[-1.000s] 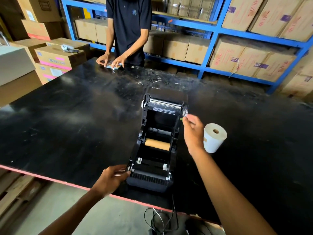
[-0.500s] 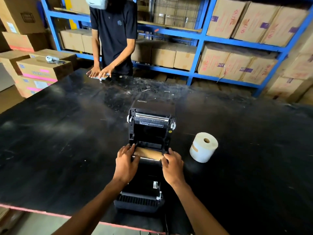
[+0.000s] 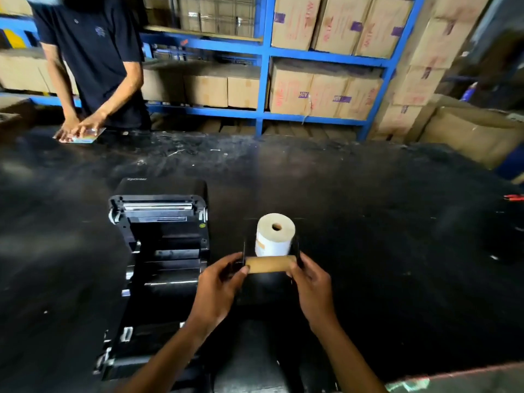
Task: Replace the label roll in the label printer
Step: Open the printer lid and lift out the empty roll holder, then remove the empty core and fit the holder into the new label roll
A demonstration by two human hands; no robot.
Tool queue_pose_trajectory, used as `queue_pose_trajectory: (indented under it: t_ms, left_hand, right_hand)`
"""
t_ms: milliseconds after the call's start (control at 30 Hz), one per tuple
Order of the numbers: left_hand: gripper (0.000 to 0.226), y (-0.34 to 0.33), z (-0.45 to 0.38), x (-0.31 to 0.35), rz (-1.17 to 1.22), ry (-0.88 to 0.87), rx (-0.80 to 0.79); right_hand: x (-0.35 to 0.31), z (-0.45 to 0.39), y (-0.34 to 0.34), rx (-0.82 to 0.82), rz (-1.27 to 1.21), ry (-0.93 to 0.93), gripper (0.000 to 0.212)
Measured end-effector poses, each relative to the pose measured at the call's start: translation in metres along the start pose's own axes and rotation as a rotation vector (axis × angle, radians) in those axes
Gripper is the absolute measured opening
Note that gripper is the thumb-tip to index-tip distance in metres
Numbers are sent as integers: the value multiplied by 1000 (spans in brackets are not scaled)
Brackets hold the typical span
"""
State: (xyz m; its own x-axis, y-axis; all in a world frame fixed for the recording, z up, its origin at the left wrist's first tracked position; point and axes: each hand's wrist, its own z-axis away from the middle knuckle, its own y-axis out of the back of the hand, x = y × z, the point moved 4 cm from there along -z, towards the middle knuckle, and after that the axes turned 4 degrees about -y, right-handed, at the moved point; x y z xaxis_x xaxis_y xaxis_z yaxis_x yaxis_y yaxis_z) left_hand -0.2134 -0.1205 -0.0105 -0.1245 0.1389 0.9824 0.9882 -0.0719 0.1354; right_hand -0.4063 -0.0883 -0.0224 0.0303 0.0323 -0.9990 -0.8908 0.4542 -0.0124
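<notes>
The black label printer [image 3: 158, 251] lies on the black table [image 3: 382, 236] with its lid swung open and its roll bay bare. To its right I hold the empty brown cardboard core [image 3: 269, 263] on its black spindle holder above the table. My left hand [image 3: 219, 290] grips the left end plate and my right hand [image 3: 310, 287] grips the right one. Just behind the core, a fresh white label roll [image 3: 273, 235] stands on end on the table.
Another person [image 3: 93, 58] stands at the far left edge of the table, both hands on a small flat item [image 3: 80, 137]. Blue shelving [image 3: 263, 80] full of cardboard boxes runs behind. A red tool [image 3: 514, 197] lies at the right edge.
Both hands lifted the empty core with its holder out of the printer bay and carried it to the right, in front of the white roll. My view shifted right.
</notes>
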Motion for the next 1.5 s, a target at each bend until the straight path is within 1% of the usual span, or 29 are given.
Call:
queue_pose_trajectory:
  t_ms: [100,167,200,267,333,400,467,567,633,700,767,800,833,900,933,967,1033,1100,1133,1200,1233,1267,1367,1467,1500]
  left_hand:
    - [19,-40,-14,-14,-17,50,-27]
    - [21,-56,-21,-28,-72,72,-37]
    - [23,-65,-23,-36,-140,66,-56]
    - [35,-79,-28,-55,-435,14,-117]
    - [41,-93,-31,-72,-738,-54,-237]
    - [36,-109,-36,-85,-896,-94,-350]
    - [34,-120,-42,-91,-963,-113,-400]
    - [34,-134,-46,-95,-945,-120,-427]
    - [40,-139,-44,-95,-911,-129,-439]
    - [45,-137,-40,-92,-808,-139,-385]
    - [30,-133,-32,-82,-648,-109,-305]
    - [23,-132,-26,-79,-575,-65,-307]
    - [21,-132,-20,-75,-527,-22,-356]
    - [32,-130,-9,-71,-572,-2,-499]
    - [35,-125,-7,-68,-608,-10,-535]
    - [36,-118,-8,-64,-645,-9,-545]
    - [37,-98,-14,-58,-751,-34,-541]
    - [34,-75,-22,-53,-853,-94,-485]
    - [32,-63,-26,-51,-875,-109,-421]
    - [28,-49,-32,-52,-861,-101,-288]
    - [26,-49,-34,-54,-837,-91,-257]
    - [24,-55,-35,-56,-808,-78,-264]
    - [25,-85,-33,-69,-746,-32,-366]
    - [31,-114,-25,-89,-804,-49,-468]
    - [33,-120,-22,-95,-825,-65,-488]
  right_hand:
    - [21,-15,54,81,-40,-132,32]
    - [35,-26,87,129,-31,-196,31]
    - [42,-32,102,136,-25,-229,32]
    - [58,-39,122,110,6,-283,33]
    - [74,-41,131,50,56,-302,31]
    - [83,-41,134,-22,116,-300,24]
    - [92,-38,134,-67,154,-323,15]
    - [99,-38,133,-101,177,-323,14]
    - [101,-43,130,-113,215,-316,16]
    - [104,-47,126,-111,241,-317,12]
    - [106,-50,120,-113,258,-320,12]
    - [107,-51,116,-129,263,-317,13]
    - [108,-51,111,-150,265,-316,14]
    - [106,-53,103,-198,253,-322,15]
    - [104,-55,102,-215,242,-324,14]
    - [101,-59,102,-220,230,-327,14]
    - [95,-70,116,-176,202,-336,14]
    - [88,-81,135,-110,178,-339,12]
    - [86,-86,144,-98,179,-337,11]
    - [84,-89,150,-123,235,-323,11]
    - [86,-88,147,-150,293,-315,13]
    - [87,-84,141,-179,361,-305,14]
    - [95,-65,114,-232,504,-249,9]
    - [107,-55,99,-205,648,-168,24]
    - [110,-54,99,-178,686,-161,22]
